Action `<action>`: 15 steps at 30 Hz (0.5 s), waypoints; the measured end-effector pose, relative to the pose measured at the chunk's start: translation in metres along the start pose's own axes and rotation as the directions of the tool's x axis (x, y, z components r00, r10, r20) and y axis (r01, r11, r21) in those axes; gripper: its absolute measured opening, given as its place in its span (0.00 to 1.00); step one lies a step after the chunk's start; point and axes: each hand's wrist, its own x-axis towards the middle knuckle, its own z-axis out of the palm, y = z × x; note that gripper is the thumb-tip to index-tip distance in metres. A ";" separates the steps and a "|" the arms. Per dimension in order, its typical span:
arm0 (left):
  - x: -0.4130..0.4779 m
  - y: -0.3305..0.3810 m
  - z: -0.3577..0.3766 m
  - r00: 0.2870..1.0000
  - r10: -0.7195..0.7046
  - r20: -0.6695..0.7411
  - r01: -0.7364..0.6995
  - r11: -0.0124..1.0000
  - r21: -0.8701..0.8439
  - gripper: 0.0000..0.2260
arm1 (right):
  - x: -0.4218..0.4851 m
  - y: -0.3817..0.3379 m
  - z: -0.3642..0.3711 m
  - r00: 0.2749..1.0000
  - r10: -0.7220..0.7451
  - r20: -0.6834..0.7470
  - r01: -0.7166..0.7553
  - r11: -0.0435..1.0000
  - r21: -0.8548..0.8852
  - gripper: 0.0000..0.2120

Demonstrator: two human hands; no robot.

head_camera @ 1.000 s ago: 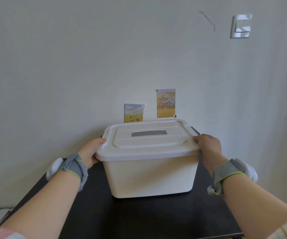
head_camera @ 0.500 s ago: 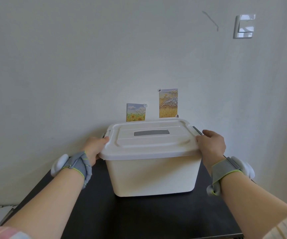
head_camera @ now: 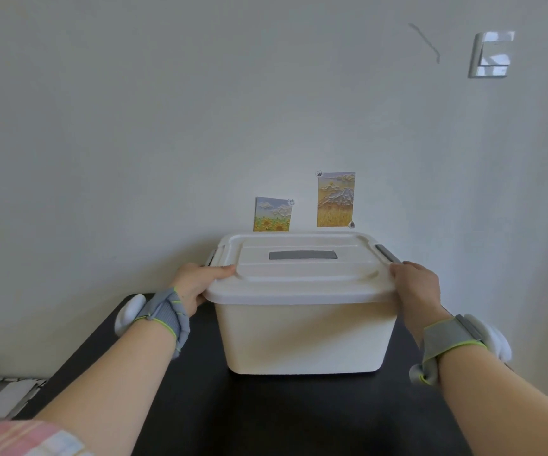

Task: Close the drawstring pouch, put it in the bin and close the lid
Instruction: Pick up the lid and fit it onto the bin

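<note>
A cream plastic bin (head_camera: 302, 337) stands on the black table (head_camera: 266, 416) with its white lid (head_camera: 299, 274) lying flat on top. My left hand (head_camera: 197, 284) grips the lid's left edge, thumb on top, beside the grey left latch (head_camera: 211, 256). At the opposite edge my right hand (head_camera: 414, 291) holds the lid just in front of the grey right latch (head_camera: 387, 253). Both latches stick out sideways. The drawstring pouch is not visible; the bin's inside is hidden by the lid.
The bin sits close to a white wall carrying two small picture cards (head_camera: 272, 213) and a light switch (head_camera: 491, 54). Both wrists wear grey bands. The table's left edge drops off toward a pale floor object (head_camera: 6, 396).
Both hands have slid slightly back along the lid's sides toward the latches. The bin and lid keep their place on the table; the view has shifted a little.
</note>
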 end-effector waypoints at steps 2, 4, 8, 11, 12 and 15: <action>-0.002 0.002 0.001 1.000 0.017 -0.013 -0.017 1.000 0.020 0.23 | 0.004 0.001 -0.002 1.000 0.000 -0.004 0.000 1.000 -0.013 0.11; -0.003 0.002 0.001 0.999 0.022 -0.023 -0.022 0.999 0.034 0.22 | 0.003 0.001 -0.002 1.000 0.000 -0.001 0.000 1.000 -0.023 0.15; -0.004 0.003 0.004 0.999 0.042 -0.015 -0.041 0.996 0.077 0.19 | 0.004 0.003 -0.002 1.000 -0.017 0.003 0.017 0.999 -0.029 0.14; -0.004 0.005 0.004 0.996 0.081 -0.031 -0.076 0.985 0.155 0.20 | 0.003 0.002 -0.002 1.000 -0.001 -0.002 0.001 1.000 -0.021 0.19; -0.004 0.005 0.004 0.994 0.098 -0.038 -0.089 0.978 0.186 0.20 | 0.001 0.001 -0.002 1.000 0.007 0.002 -0.007 1.000 -0.020 0.20; -0.005 0.006 0.004 0.989 0.140 -0.039 -0.125 0.957 0.264 0.19 | 0.002 0.002 -0.001 1.000 -0.002 -0.001 0.002 1.000 -0.008 0.20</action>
